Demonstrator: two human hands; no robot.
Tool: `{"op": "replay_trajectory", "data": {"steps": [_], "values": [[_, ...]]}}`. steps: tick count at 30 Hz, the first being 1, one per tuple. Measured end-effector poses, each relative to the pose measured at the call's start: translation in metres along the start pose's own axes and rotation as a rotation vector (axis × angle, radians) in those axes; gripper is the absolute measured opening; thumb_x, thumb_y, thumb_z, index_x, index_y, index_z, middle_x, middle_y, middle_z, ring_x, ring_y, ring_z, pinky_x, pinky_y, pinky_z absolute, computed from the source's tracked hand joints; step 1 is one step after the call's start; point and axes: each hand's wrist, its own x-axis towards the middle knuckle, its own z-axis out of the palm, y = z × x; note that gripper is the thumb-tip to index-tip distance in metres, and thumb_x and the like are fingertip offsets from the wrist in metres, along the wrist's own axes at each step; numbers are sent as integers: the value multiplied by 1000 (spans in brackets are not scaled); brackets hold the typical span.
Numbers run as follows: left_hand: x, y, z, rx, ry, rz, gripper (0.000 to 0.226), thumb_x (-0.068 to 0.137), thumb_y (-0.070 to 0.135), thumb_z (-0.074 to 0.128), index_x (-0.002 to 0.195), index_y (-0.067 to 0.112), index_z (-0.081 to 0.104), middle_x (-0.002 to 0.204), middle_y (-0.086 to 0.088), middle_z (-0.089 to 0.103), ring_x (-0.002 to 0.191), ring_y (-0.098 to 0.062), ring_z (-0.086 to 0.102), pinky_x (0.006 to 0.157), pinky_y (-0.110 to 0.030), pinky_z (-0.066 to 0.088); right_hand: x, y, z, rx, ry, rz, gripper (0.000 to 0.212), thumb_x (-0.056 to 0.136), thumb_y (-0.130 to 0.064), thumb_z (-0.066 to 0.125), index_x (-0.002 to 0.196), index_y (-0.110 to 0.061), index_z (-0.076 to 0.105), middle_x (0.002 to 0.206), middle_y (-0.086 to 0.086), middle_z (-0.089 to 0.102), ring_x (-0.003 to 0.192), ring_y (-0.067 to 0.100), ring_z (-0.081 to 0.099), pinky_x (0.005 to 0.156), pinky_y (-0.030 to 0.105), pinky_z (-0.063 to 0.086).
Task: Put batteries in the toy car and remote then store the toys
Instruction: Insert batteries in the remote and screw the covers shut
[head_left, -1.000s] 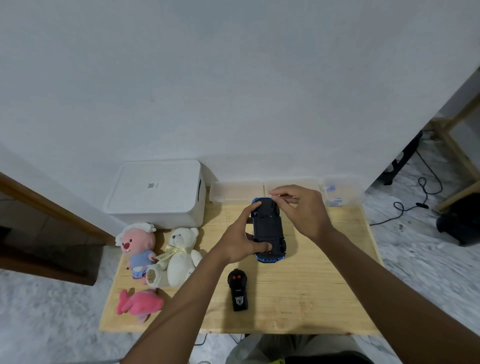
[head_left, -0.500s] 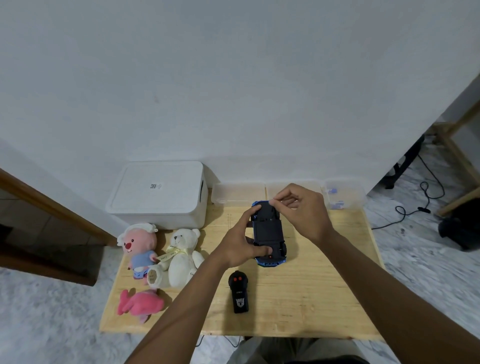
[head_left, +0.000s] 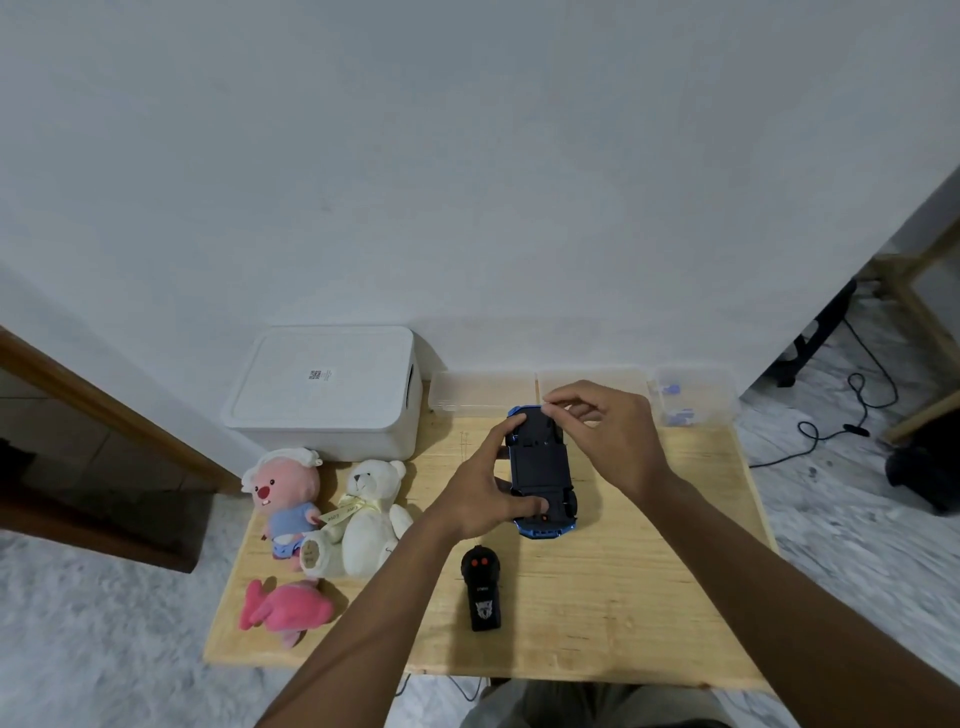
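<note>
- Left hand (head_left: 483, 493): reaches in from the near left, forearm crossing the near bench edge. It grips the toy car (head_left: 543, 467) along its left side. The thumb lies across the near end and the index finger hooks the far left corner.
- Toy car: blue body, upside down with the dark underside facing up. It sits lengthwise at mid-bench, nose-to-tail pointing away from the person. Cannot tell whether it rests on the wood or is lifted slightly.
- Right hand (head_left: 608, 431): comes in from the near right, wrist bent left. The thumb and index tip are pinched narrowly together at the far right corner of the car, and the other fingers are curled. Cannot tell whether the pinch holds part of the car, something small, or nothing.
- Remote (head_left: 483, 587): black, lying flat on the bench (head_left: 649, 571) just near-side of the car. It is apart from both hands, under the left forearm's line.
- Back edge: white lidded box (head_left: 322, 389) at the far left. To its right, a row of clear plastic containers (head_left: 483, 392) stands against the wall. The rightmost container (head_left: 696, 395) holds small bluish items, too blurred to identify.
- Left edge: pink-faced plush (head_left: 285, 493), white bear (head_left: 369, 514) and pink plush (head_left: 285, 610), clustered close together.
- Open room: bare wood from the car to the right edge, and along the near right.
- Floor to the right: black cable (head_left: 831, 431).
</note>
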Motion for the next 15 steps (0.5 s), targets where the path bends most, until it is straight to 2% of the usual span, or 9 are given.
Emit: {"op": "replay_trajectory", "data": {"steps": [4,7,10,15], "values": [[-1,-1,-1,7,3,-13,102,78,13,88,153,47,29,138,8,49,89,-5,73,83,-31,62,-2,1,-3,-4,-20,-14,15,90,-12,73,100,-21,79,95,-11,76,85,6,71,80,20,58],[-1,-2,-1,12,0,-13,102,77,14,88,153,48,29,139,9,49,92,-2,71,88,-35,62,1,1,-4,40,-6,56,8,87,-15,77,92,-21,78,86,-12,75,80,7,70,75,20,58],[0,-2,0,10,-5,-16,102,77,15,89,152,49,29,140,11,48,93,-1,70,89,-38,62,2,1,-5,33,-17,39,8,85,-18,80,92,-22,80,84,-13,75,75,10,69,73,20,57],[0,-2,2,19,-4,-34,102,78,13,88,152,48,29,136,11,50,87,-5,73,81,-28,62,0,3,-7,7,-56,-1,15,88,-12,74,100,-18,79,93,-9,76,84,9,72,78,21,59]]}}
